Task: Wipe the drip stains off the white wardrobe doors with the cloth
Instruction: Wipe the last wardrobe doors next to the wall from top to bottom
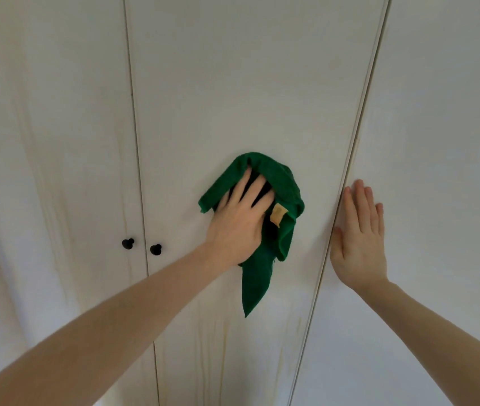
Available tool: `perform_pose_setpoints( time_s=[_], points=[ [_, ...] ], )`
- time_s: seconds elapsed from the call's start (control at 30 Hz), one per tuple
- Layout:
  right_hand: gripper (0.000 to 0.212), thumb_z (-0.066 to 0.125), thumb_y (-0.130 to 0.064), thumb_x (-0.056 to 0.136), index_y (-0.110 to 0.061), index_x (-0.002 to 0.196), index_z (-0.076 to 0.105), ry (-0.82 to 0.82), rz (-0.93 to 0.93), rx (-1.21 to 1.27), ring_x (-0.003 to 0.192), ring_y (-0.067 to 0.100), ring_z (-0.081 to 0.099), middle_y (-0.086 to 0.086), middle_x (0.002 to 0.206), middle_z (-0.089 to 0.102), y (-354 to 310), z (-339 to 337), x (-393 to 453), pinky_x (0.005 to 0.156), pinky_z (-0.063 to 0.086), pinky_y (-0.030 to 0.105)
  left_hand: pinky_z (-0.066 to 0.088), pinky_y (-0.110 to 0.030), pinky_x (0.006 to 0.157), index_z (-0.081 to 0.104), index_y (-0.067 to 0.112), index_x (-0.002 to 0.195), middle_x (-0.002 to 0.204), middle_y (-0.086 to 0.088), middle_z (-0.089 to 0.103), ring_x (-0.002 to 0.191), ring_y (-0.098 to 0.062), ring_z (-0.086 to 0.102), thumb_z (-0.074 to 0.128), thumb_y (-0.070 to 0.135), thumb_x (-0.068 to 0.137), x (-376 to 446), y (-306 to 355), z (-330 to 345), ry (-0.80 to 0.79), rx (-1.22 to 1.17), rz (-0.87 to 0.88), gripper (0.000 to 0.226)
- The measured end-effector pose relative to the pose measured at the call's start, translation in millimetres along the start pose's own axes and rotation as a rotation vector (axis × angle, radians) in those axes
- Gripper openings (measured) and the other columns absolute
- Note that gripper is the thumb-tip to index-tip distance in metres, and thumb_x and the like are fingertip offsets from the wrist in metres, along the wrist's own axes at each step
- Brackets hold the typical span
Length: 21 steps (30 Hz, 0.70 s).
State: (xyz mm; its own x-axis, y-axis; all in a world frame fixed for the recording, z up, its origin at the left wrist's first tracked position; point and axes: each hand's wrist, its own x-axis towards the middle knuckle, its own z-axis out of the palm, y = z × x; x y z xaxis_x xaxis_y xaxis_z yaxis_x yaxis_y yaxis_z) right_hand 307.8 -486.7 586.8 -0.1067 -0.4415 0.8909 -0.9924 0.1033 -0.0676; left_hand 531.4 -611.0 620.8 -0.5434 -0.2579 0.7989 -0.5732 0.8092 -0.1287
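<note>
Left hand flat, fingers spread, pressing crumpled green cloth against middle white wardrobe door. At three o'clock, right hand open, holding nothing, palm resting on neighbouring white door panel.

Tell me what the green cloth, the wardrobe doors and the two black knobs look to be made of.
Green cloth: soft napped fabric, likely microfibre or terry; it folds and hangs limp, with a tan sewn tag.
Wardrobe doors: white painted or laminated board, matt, faint wood-grain streaks; which one cannot be told.
Black knobs: smooth, dark, rounded; metal or plastic, unclear.
</note>
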Motion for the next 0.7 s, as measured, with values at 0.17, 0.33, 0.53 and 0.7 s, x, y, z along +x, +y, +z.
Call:
perform_pose_setpoints(
  time_s=[0.17, 0.33, 0.53, 0.7],
  points=[
    [0.070, 0.040, -0.003, 0.095, 0.000, 0.161, 0.018, -0.003, 0.008, 0.003, 0.160, 0.028, -0.001, 0.014, 0.172, 0.007, 1, 4, -3, 0.128, 0.006, 0.057, 0.036, -0.047, 0.115, 0.049, 0.022, 0.141, 0.159, -0.001, 0.036, 0.152, -0.031, 0.021, 0.044, 0.023, 0.095, -28, -5, 22, -0.065, -0.003, 0.035, 0.046],
    [0.070, 0.039, -0.006, 0.097, -0.002, 0.162, 0.015, 0.005, 0.054, 0.007, 0.160, 0.026, -0.004, 0.012, 0.172, 0.003, -4, 11, -5, 0.128, 0.001, 0.054, 0.040, -0.041, 0.112, 0.053, 0.024, 0.138, 0.155, 0.001, 0.042, 0.148, -0.027, 0.031, 0.057, 0.020, 0.089, -81, 1, 53, -0.155, 0.000, 0.096, 0.049],
    [0.072, 0.041, -0.009, 0.098, -0.003, 0.163, 0.011, 0.003, 0.083, 0.009, 0.159, 0.024, -0.007, 0.012, 0.172, 0.002, -4, 15, -4, 0.129, -0.005, 0.050, 0.044, -0.036, 0.108, 0.065, 0.026, 0.126, 0.139, 0.005, 0.057, 0.130, -0.022, 0.047, 0.079, 0.019, 0.068, -161, -6, 85, -0.399, 0.012, 0.194, 0.060],
    [0.072, 0.040, -0.011, 0.098, -0.003, 0.163, 0.011, -0.022, 0.072, 0.000, 0.159, 0.024, -0.007, 0.012, 0.172, 0.001, -5, 9, -5, 0.129, -0.003, 0.051, 0.056, -0.030, 0.091, 0.069, 0.028, 0.119, 0.132, 0.006, 0.059, 0.119, -0.017, 0.049, 0.094, 0.020, 0.051, -206, -17, 93, -0.520, 0.028, 0.172, 0.073]
  ],
)
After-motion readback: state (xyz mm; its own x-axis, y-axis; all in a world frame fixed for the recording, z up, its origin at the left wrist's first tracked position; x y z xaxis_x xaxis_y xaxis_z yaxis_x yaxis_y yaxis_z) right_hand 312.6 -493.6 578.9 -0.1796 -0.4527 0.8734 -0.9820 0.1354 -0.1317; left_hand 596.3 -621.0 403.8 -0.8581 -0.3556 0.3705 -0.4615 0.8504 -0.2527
